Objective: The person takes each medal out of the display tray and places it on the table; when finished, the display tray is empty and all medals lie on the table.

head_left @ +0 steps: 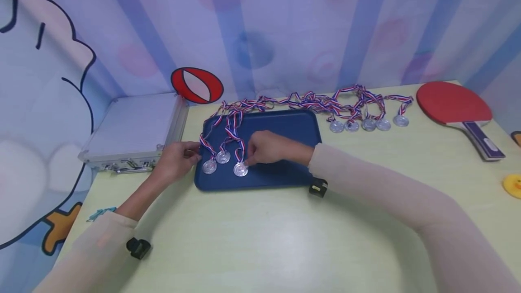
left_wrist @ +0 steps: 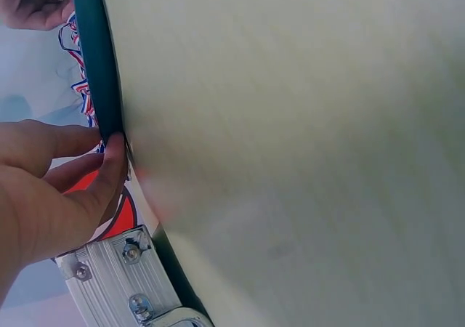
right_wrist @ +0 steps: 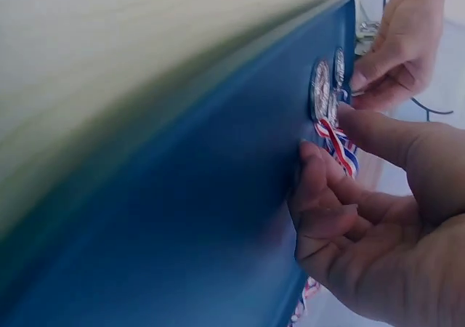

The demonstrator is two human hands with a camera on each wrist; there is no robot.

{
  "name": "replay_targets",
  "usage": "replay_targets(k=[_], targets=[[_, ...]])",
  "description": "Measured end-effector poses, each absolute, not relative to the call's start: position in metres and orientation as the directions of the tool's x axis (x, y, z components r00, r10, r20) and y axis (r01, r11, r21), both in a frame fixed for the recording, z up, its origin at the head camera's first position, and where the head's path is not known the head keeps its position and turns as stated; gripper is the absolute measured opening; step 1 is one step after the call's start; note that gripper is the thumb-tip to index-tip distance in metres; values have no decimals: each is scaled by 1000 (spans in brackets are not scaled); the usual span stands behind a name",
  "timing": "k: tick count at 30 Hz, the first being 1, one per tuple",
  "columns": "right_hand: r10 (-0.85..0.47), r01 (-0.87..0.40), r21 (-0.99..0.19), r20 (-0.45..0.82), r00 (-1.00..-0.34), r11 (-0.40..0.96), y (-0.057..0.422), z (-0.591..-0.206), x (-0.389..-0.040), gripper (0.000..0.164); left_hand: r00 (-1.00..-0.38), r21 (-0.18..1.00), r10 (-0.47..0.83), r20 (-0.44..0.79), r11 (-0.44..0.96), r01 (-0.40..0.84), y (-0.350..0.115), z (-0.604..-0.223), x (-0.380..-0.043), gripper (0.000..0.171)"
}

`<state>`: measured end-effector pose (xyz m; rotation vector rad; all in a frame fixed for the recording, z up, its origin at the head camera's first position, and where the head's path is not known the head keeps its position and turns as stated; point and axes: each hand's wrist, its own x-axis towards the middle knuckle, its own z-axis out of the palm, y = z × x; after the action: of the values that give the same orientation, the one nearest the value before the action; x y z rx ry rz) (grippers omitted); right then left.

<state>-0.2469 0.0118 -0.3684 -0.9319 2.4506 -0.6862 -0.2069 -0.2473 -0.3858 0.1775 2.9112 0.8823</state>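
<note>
A dark blue tray [head_left: 281, 175] lies on the table with three silver medals on it, their striped ribbons trailing over its back edge. My left hand [head_left: 175, 162] holds the tray's left rim, thumb and fingers at the edge in the left wrist view. Over the tray, my right hand [head_left: 266, 148] is beside the rightmost medal [head_left: 240, 169]. Its thumb is at that medal's ribbon [right_wrist: 336, 142] in the right wrist view, with a gap to the index fingertip. The other two medals, one nearer [head_left: 209, 167] and one farther [head_left: 222, 157], lie to the left.
Several more medals [head_left: 368, 124] lie right of the tray, their ribbons [head_left: 317, 102] tangled behind it. A red table tennis bat [head_left: 453, 103] and a yellow duck [head_left: 513, 185] are at the right. A silver case [head_left: 130, 125] stands left, with turquoise clips [head_left: 100, 213] nearer me.
</note>
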Motion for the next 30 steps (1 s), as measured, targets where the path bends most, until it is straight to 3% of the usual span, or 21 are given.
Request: replay_targets(k=[4, 12, 17, 23, 30], targets=[[-658, -465, -576, -176, -733, 672, 0, -373, -246, 46, -989, 552, 128, -67, 831, 70, -247, -385, -206, 36], [-568, -424, -514, -159, -808, 746, -14, -373, -243, 38, -991, 553, 121, -66, 831, 65, -247, -385, -206, 37], [-571, -422, -512, -173, -802, 748, -13, -370, -245, 44, -991, 553, 116, -64, 831, 61, -247, -383, -206, 37], [-602, -408, -594, -166, -781, 694, -8, -369, -248, 51, -992, 547, 108, -70, 836, 52, -245, -383, -206, 37], [-626, -329, -719, -188, -757, 613, 0, -365, -249, 38, -989, 547, 145, -40, 831, 100, -246, -385, -206, 36]])
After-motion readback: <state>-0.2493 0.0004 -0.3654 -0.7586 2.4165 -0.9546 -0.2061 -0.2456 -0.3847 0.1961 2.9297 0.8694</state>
